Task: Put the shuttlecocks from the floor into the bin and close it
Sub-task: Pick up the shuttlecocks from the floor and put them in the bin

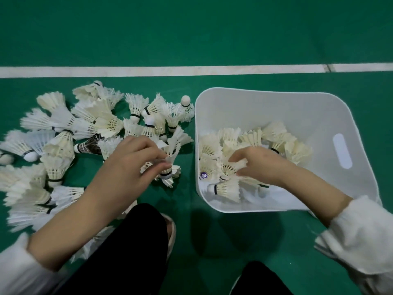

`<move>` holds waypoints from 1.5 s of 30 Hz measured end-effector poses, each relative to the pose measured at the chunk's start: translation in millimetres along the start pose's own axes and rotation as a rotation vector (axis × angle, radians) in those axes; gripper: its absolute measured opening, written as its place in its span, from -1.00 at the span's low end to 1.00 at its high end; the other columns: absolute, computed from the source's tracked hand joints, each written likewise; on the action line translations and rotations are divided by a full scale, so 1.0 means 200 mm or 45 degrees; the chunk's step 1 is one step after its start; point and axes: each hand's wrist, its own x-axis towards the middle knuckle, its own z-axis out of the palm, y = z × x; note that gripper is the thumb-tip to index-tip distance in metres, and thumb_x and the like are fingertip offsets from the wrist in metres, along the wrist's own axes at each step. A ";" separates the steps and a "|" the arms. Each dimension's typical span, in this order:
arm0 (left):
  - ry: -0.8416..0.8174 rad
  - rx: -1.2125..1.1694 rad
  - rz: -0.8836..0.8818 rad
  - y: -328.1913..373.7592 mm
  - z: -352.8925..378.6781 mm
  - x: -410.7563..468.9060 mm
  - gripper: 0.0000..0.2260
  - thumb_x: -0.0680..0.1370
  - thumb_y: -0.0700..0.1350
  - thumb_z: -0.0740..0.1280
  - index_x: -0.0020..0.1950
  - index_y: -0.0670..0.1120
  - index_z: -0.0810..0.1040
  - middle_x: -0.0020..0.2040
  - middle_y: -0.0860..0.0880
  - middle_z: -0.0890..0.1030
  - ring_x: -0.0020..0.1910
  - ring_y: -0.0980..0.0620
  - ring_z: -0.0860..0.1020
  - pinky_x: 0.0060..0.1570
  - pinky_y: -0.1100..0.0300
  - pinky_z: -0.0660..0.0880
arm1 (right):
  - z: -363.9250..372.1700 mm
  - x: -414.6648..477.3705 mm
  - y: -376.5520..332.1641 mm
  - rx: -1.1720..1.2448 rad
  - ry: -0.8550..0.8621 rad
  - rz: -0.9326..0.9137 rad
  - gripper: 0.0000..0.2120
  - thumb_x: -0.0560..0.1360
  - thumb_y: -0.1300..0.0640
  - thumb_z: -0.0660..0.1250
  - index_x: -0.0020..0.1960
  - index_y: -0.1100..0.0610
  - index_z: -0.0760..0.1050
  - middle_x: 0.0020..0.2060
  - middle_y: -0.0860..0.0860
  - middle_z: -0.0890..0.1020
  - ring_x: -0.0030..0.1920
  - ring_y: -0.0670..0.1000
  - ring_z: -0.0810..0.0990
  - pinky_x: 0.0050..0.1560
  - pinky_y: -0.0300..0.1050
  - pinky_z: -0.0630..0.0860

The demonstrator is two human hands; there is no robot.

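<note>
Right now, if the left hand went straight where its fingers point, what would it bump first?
The left hand, pinching a shuttlecock, points right. Straight on, it would probably hit the left wall of the bin first, though it might clear the rim.

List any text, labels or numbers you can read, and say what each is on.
None reads clearly.
Purple sticker in the bin: pale marks, too blurred to read.
Black bands on the shuttlecocks: no print can be made out.
Bin walls: no label shows.
</note>
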 end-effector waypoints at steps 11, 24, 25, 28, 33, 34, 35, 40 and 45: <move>0.119 -0.128 0.250 0.13 -0.02 0.04 -0.81 0.47 -0.01 0.32 -0.05 -0.11 0.61 -0.12 0.02 0.52 -0.09 0.05 0.45 -0.07 0.28 0.37 | -0.04 -0.14 -0.34 0.375 0.404 -0.715 -0.83 0.42 0.29 0.39 0.01 0.20 0.57 -0.01 0.05 0.63 -0.16 -0.23 0.51 -0.17 -0.46 0.37; -0.343 0.065 -0.106 -0.23 0.23 0.01 -0.62 0.46 -0.14 0.39 0.27 -0.06 0.45 0.16 -0.01 0.45 0.07 0.06 0.44 0.12 0.16 0.38 | -0.20 -0.12 0.33 0.555 0.598 0.344 -0.84 0.50 0.06 0.31 -0.13 0.13 0.59 -0.23 0.18 0.65 -0.15 0.23 0.62 -0.16 -0.04 0.49; -0.411 0.111 -0.087 -0.27 0.29 -0.01 -0.57 0.43 -0.15 0.43 0.28 -0.08 0.45 0.18 -0.07 0.45 0.15 -0.03 0.43 0.17 0.12 0.35 | -0.15 -0.08 0.36 0.487 0.511 0.415 -0.84 0.51 0.08 0.30 -0.10 0.15 0.61 -0.31 0.15 0.62 -0.26 0.16 0.59 -0.26 -0.11 0.42; -0.539 0.231 -0.082 -0.34 0.39 -0.03 -0.50 0.39 -0.18 0.46 0.31 -0.09 0.44 0.24 -0.12 0.42 0.21 -0.14 0.39 0.19 0.00 0.37 | -0.05 0.02 0.41 0.362 0.378 0.499 -0.78 0.50 0.15 0.30 -0.16 0.29 0.60 -0.45 0.10 0.46 -0.46 0.01 0.35 -0.44 -0.16 0.23; -0.514 0.319 -0.047 -0.37 0.43 -0.02 -0.49 0.39 -0.26 0.39 0.32 -0.07 0.40 0.21 -0.10 0.39 0.18 -0.11 0.37 0.11 -0.04 0.45 | -0.01 0.14 0.46 0.295 0.223 0.519 -0.84 0.47 0.19 0.34 -0.21 0.25 0.62 -0.30 0.14 0.57 -0.28 0.05 0.48 -0.31 -0.17 0.33; -0.515 0.309 -0.054 -0.37 0.43 -0.01 -0.49 0.40 -0.26 0.38 0.33 -0.09 0.38 0.18 -0.11 0.39 0.15 -0.11 0.38 0.08 -0.03 0.45 | 0.00 0.15 0.46 0.298 0.209 0.507 -0.80 0.48 0.17 0.33 -0.26 0.26 0.59 -0.33 0.14 0.55 -0.32 0.04 0.45 -0.35 -0.16 0.31; -0.515 0.301 -0.064 -0.37 0.44 -0.01 -0.50 0.41 -0.26 0.38 0.33 -0.11 0.37 0.15 -0.12 0.40 0.11 -0.12 0.39 0.03 -0.03 0.46 | 0.01 0.15 0.46 0.295 0.199 0.496 -0.77 0.48 0.16 0.32 -0.30 0.24 0.56 -0.35 0.14 0.54 -0.37 0.03 0.42 -0.37 -0.17 0.29; -0.447 0.293 -0.133 -0.38 0.44 -0.03 -0.64 0.44 -0.16 0.37 0.21 -0.08 0.40 -0.01 -0.11 0.39 -0.09 -0.12 0.45 -0.35 0.04 0.45 | -0.06 0.10 0.37 0.052 0.203 0.465 -0.69 0.47 0.08 0.33 0.20 0.10 0.51 0.14 0.09 0.59 0.08 0.11 0.55 0.02 -0.11 0.42; -0.318 0.255 -0.229 -0.39 0.40 -0.04 -0.68 0.45 -0.11 0.38 0.18 -0.07 0.46 0.05 -0.11 0.34 -0.06 -0.11 0.45 -0.27 0.06 0.47 | -0.28 -0.11 -0.05 0.171 0.628 0.109 -0.83 0.52 0.05 0.25 0.09 0.01 0.53 -0.04 -0.06 0.64 -0.10 0.01 0.62 -0.11 -0.12 0.47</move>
